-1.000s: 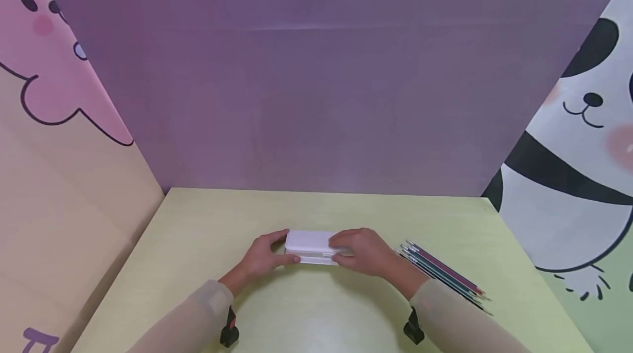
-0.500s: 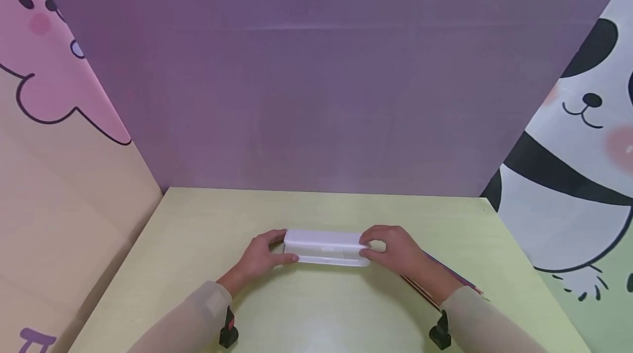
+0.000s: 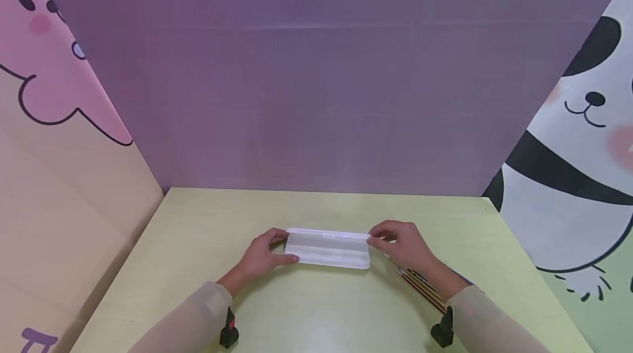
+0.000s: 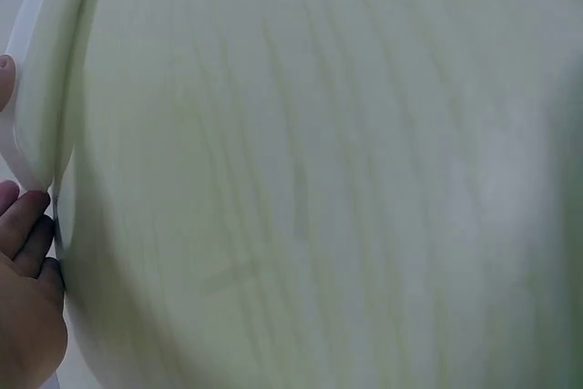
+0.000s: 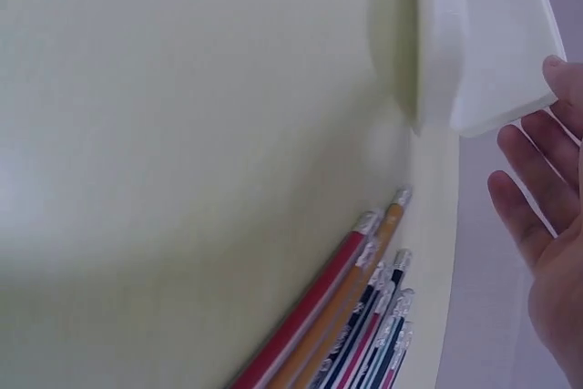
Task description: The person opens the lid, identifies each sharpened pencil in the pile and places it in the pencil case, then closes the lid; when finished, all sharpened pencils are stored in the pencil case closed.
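A white pencil case (image 3: 326, 257) lies on the table with its lid (image 3: 328, 232) raised along the far side, and its pale inside shows. At the case's left end my left hand (image 3: 264, 255) holds it, thumb on the front corner and fingers behind. My right hand (image 3: 404, 244) pinches the lid's right edge between thumb and fingertips. The right wrist view shows the thumb on the lid (image 5: 506, 43) and other fingers spread below it. Under the right forearm lie several pencils (image 5: 314, 307) in a loose bunch, partly covered in the head view.
The pale wooden table (image 3: 306, 314) ends at a purple backdrop (image 3: 316, 94). A pink cartoon wall (image 3: 64, 67) stands on the left and a panda wall (image 3: 588, 177) on the right. A black strap device (image 3: 442, 328) hangs at the right wrist.
The pencil case's lid has swung up and back from nearly closed. My right hand moved right along the front, then up with the lid's edge. My left hand stayed at the left end.
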The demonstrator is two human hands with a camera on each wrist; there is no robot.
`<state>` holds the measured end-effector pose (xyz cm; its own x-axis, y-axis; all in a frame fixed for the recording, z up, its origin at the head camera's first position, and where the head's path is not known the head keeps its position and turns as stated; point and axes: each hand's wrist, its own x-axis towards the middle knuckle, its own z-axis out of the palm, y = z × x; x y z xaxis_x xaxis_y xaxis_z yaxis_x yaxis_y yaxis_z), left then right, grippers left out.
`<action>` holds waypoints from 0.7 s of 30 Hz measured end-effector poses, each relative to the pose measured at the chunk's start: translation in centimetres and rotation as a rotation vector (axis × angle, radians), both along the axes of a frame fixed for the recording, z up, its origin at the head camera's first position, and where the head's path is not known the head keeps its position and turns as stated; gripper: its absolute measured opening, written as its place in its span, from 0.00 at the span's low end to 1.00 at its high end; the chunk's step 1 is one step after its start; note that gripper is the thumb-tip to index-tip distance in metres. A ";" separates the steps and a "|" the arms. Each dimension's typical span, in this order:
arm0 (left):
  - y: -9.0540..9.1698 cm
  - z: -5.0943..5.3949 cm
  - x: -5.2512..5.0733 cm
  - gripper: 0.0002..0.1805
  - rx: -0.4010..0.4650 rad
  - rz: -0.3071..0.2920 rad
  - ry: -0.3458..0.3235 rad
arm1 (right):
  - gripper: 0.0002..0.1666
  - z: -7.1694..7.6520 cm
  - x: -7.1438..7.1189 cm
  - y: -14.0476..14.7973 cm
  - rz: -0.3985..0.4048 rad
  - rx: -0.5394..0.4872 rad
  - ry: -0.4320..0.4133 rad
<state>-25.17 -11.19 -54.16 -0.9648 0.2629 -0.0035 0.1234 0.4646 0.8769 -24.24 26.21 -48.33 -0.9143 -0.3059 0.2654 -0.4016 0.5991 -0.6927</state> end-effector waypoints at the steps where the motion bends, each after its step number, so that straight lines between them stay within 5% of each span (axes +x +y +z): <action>1: 0.0 0.0 0.0 0.41 -0.014 -0.007 0.009 | 0.07 0.1 -0.2 0.0 -0.012 -0.024 -0.023; 8: 0.1 -0.2 0.2 0.47 -0.142 -0.066 0.067 | 0.12 0.4 -2.1 0.3 -0.064 -0.111 -0.149; 21: 0.4 0.1 0.2 0.50 -0.221 -0.118 0.157 | 0.18 0.7 -4.5 0.2 -0.123 -0.218 -0.330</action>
